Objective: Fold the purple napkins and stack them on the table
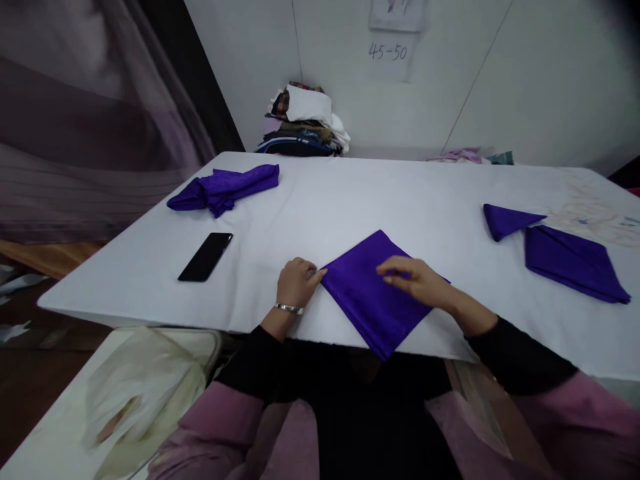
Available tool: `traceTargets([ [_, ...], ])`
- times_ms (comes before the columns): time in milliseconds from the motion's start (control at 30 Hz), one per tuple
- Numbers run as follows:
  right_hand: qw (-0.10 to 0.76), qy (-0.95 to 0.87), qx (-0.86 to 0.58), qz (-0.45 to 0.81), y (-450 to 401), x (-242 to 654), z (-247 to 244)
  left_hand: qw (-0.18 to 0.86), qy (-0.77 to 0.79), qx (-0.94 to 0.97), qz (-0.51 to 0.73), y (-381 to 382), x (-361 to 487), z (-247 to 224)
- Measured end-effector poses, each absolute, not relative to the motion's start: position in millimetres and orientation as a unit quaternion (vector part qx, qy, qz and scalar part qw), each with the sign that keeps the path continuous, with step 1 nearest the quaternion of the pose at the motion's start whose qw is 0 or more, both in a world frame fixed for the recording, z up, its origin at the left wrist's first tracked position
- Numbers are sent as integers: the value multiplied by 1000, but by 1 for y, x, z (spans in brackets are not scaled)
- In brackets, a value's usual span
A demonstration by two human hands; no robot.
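A square of shiny purple cloth lies folded flat on the white table, turned like a diamond. Its lowest corner reaches the table's front edge. My left hand, with a bracelet at the wrist, pinches the cloth's left corner between thumb and fingers. Over the right half of the cloth hovers my right hand, slightly blurred. Its thumb and forefinger point left with a small gap between them, and no fold of cloth is visibly gripped there. Part of the right corner is hidden behind this hand.
On the white table lie a black phone, a crumpled purple cloth, and at right a small purple triangle beside a larger folded purple piece. Stacked clothes stand against the wall. A plastic bag sits lower left.
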State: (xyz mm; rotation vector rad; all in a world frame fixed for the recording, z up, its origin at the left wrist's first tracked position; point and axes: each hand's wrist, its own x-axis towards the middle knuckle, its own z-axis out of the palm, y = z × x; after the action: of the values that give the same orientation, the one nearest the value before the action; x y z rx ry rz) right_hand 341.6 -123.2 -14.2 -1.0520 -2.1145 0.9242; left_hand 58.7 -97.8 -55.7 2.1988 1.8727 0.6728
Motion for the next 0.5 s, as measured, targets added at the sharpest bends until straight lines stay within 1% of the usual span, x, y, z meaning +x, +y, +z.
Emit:
traceTargets([
  [33, 310, -794, -426, 302, -104, 344, -17, 88, 629, 741, 218, -97, 61, -56],
  [100, 303, -800, -464, 231, -67, 348, -26, 97, 627, 743, 214, -95, 65, -56],
  [167, 266, -812, -482, 192, -35, 348, -35, 115, 623, 741, 222, -94, 67, -55],
  [233, 215, -829, -484, 180, -12, 345, -42, 147, 628, 728, 235, -94, 68, -54],
  [367, 117, -846, -492, 167, 10, 334, -43, 254, 627, 672, 301, -94, 66, -56],
  [500, 43, -856, -496, 138, 16, 335, -32, 382, 573, 622, 372, -88, 65, -61],
])
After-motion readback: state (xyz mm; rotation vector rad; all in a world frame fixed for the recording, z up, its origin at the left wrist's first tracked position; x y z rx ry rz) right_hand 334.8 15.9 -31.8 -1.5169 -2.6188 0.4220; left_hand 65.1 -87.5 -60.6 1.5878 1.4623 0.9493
